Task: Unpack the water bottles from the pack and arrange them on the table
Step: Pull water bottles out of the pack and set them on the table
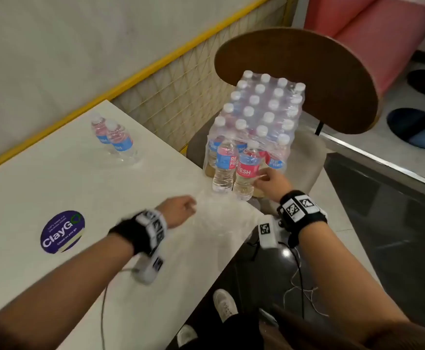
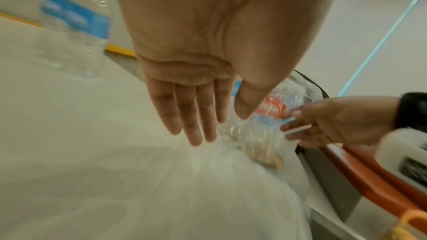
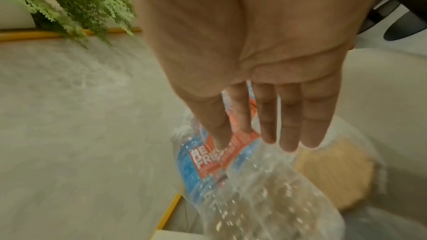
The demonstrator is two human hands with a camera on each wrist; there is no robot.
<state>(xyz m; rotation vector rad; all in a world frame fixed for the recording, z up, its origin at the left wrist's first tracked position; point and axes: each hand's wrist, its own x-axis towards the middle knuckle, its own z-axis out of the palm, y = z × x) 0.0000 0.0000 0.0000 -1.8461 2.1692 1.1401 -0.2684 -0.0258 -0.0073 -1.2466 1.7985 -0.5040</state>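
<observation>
A shrink-wrapped pack of water bottles [image 1: 262,107] stands on a chair seat, its front torn open. Two bottles [image 1: 223,168] [image 1: 247,170] with red and blue labels stand at the table's right edge in front of the pack. My right hand [image 1: 262,179] [image 3: 254,141] reaches to the nearer bottle [image 3: 208,161] with straight fingers, at its label. My left hand [image 1: 191,205] [image 2: 203,134] hovers with straight fingers over loose clear wrap [image 1: 214,213] [image 2: 208,189] lying on the table. Two more bottles [image 1: 100,130] [image 1: 119,141] stand at the far left of the table.
The white table [image 1: 54,185] carries a round purple sticker [image 1: 62,231]. A brown chair back [image 1: 307,72] rises behind the pack. A yellow mesh fence [image 1: 181,84] runs along the table's far side. The floor and my shoes [image 1: 225,304] lie below the right edge.
</observation>
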